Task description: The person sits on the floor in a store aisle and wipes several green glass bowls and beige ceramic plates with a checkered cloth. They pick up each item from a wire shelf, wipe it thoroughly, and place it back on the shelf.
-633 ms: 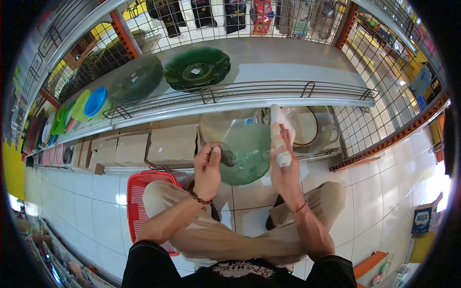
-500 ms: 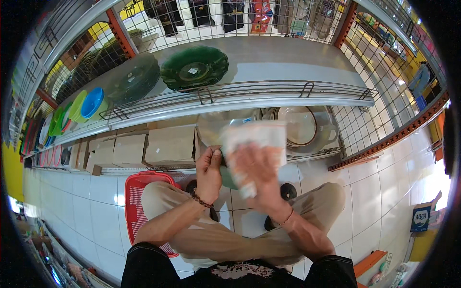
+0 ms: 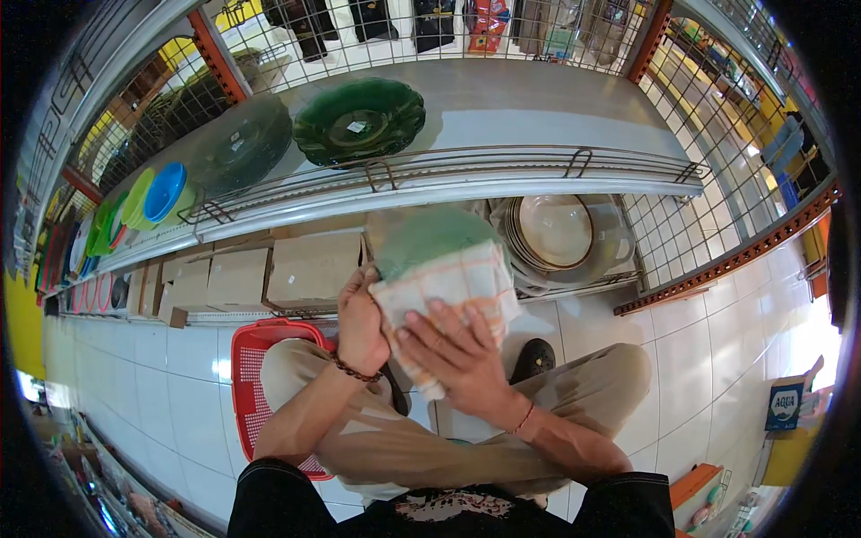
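The white cloth (image 3: 453, 282) has orange stripes.

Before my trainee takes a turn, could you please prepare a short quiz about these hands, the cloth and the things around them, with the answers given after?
1. Which hand is spread flat over the checked cloth? (a) left (b) right (c) neither
2. True or false: the red basket stands on the person's left side.
3. Fill in the colour: past the upper edge of the cloth shows part of a ____ glass plate.

Key:
1. b, the right hand
2. True
3. green
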### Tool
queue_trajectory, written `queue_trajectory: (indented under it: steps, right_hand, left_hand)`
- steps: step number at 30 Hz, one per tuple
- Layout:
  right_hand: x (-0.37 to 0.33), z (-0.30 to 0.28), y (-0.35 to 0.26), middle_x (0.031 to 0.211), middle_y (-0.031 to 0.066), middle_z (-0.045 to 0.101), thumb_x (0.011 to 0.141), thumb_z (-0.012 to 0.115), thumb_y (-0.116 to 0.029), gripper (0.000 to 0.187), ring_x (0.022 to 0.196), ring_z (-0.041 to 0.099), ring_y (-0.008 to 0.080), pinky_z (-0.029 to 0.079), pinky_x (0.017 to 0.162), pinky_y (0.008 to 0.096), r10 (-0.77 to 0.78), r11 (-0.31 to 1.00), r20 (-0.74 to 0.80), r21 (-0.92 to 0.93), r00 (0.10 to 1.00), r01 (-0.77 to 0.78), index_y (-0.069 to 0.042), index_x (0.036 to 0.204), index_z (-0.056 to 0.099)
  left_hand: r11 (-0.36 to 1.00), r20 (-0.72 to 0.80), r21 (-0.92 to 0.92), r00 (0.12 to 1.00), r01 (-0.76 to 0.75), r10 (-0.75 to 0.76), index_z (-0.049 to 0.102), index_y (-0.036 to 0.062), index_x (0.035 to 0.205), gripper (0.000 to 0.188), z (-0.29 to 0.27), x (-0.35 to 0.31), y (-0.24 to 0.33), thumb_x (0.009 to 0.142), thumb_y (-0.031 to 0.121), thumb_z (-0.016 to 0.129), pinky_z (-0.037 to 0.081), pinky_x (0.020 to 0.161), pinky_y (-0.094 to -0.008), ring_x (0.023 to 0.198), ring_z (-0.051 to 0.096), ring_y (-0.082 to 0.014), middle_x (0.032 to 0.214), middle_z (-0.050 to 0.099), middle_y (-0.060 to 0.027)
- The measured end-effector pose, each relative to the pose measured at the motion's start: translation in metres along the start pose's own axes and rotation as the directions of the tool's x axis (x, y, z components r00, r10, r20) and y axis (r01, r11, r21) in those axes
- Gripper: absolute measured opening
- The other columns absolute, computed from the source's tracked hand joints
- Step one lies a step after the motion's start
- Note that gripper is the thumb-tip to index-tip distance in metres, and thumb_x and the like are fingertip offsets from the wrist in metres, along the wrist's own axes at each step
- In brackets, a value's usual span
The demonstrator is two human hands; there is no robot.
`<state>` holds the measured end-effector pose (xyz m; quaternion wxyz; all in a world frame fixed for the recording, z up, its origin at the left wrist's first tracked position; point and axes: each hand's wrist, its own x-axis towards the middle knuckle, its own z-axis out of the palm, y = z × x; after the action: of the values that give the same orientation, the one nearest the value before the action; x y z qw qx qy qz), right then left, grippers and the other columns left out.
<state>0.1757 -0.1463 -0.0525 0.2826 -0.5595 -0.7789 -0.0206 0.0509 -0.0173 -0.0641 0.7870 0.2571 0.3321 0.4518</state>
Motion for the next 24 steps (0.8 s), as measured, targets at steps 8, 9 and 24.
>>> queue_trajectory:
  steps: [8, 9, 24]
  right_hand:
    - [0.002, -0.013, 0.041, 0.145, 0.0196, 0.032, 0.076, 0.055, -0.002, 0.064, 0.138, 0.020, 0.0369, 0.016, 0.112, 0.0461, 0.559, 0.762, -0.217, 0.514, 0.800, -0.393, -0.004, 0.138, 0.039]
    - [0.003, -0.009, 0.038, 0.145, 0.0190, 0.032, 0.076, 0.056, -0.002, 0.064, 0.138, 0.020, 0.0371, 0.015, 0.112, 0.0459, 0.571, 0.751, -0.221, 0.529, 0.791, -0.394, -0.004, 0.138, 0.039]
    - [0.007, -0.013, 0.021, 0.147, 0.0104, 0.032, 0.075, 0.059, -0.003, 0.065, 0.139, 0.021, 0.0327, 0.015, 0.112, 0.0454, 0.473, 0.841, -0.213, 0.398, 0.855, -0.366, -0.006, 0.137, 0.040]
  left_hand:
    - [0.954, 0.029, 0.211, 0.977, -0.212, 0.210, 0.057, 0.0000, 0.103, 0.022, 0.009, -0.012, 0.017, 0.098, 0.014, 0.041, 0.045, 0.080, -0.0284, 0.086, 0.057, -0.0125, 0.095, 0.062, -0.0064]
    - [0.903, 0.070, 0.343, 0.966, -0.259, 0.251, 0.057, -0.0005, 0.103, 0.022, 0.013, -0.018, 0.010, 0.098, 0.014, 0.041, 0.045, 0.080, -0.0272, 0.086, 0.055, -0.0108, 0.094, 0.062, -0.0058]
    - [0.769, 0.140, 0.497, 0.912, -0.402, 0.386, 0.058, -0.0022, 0.102, 0.022, 0.009, -0.021, -0.016, 0.097, 0.016, 0.046, 0.043, 0.073, -0.0220, 0.083, 0.052, -0.0066, 0.091, 0.061, -0.0018]
